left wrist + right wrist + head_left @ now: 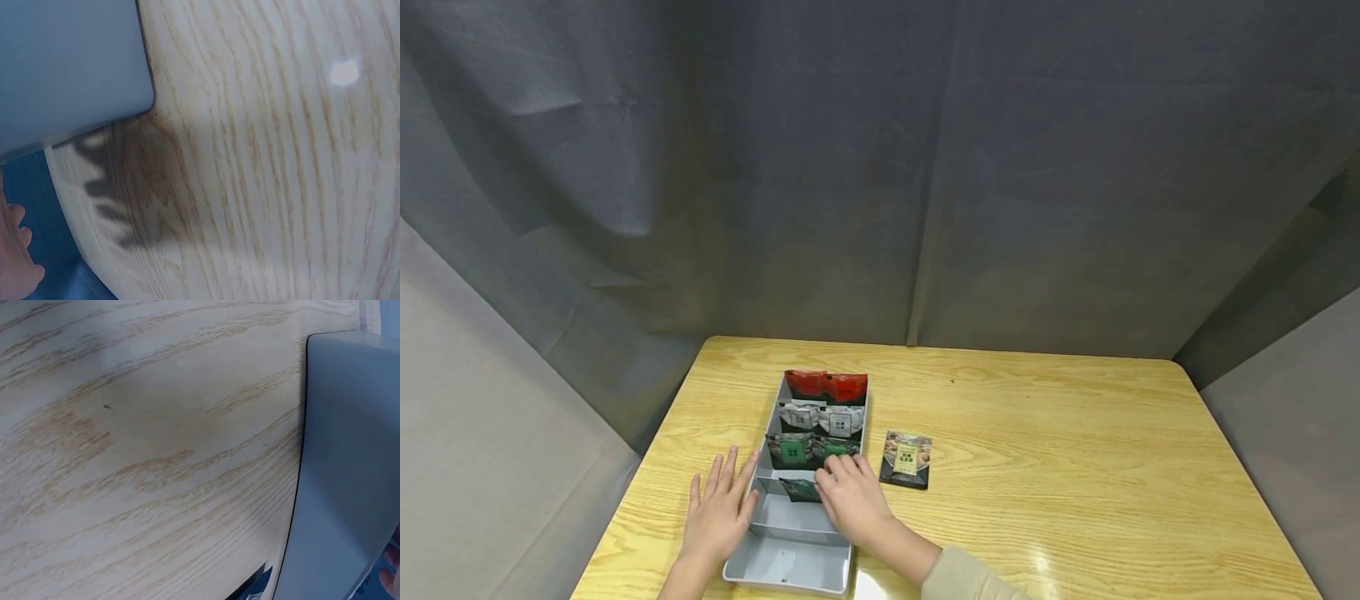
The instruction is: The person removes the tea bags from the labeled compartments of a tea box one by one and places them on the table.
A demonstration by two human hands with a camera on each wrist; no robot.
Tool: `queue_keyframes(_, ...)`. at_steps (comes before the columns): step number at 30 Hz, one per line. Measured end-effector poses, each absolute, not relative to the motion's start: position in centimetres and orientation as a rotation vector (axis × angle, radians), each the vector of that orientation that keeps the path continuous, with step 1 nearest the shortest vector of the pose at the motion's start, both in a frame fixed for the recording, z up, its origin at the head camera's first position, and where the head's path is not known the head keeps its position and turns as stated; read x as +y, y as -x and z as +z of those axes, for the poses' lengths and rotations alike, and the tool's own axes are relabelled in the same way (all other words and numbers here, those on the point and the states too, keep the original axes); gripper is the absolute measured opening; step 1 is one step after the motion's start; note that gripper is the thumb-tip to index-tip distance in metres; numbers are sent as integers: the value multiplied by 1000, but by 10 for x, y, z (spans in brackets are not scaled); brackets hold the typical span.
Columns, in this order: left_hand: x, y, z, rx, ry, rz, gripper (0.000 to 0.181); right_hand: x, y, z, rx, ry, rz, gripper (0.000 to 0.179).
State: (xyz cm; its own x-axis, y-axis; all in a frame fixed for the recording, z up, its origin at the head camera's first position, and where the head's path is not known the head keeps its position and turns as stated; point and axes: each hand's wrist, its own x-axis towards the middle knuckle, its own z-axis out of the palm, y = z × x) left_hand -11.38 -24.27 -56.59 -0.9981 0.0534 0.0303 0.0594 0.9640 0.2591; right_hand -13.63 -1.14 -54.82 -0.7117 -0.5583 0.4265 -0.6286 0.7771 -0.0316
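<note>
A long grey divided box (pixel 786 562) stands on the table. My right hand (pixel 853 500) reaches over its right wall, fingers bent, and pinches the right edge of a dark green packet (pixel 799 490) inside the compartment behind the front one. The packet leans, its right part hidden by the fingers. My left hand (pixel 718 510) lies along the box's left side, fingers straight and spread, thumb at the rim. In the left wrist view, fingers (pixel 19 250) show low at the left. Fingertips (pixel 389 575) appear at the right wrist view's lower right edge.
Red packets (pixel 826 386), silver-white packets (pixel 820 419) and black packets with green labels (pixel 792 452) stand in rows in the box's rear compartments. One black packet with a yellow label (pixel 906 460) lies right of the box on the wooden table (pixel 1075 467). Grey curtains (pixel 850 167) hang behind.
</note>
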Motion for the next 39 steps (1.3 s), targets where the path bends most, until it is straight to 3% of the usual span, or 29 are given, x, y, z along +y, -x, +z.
queue_keyframes(22,-242,113,-565,-3090,111,-359,53,8,132,-505,-2428,-919,479,5)
queue_keyframes(33,-241,113,-564,-3087,149,-287,52,29,136,-487,-2309,-874,556,28)
queue_keyframes(39,-241,113,-564,-3101,154,-277,52,46,139,-485,-2317,-840,587,14)
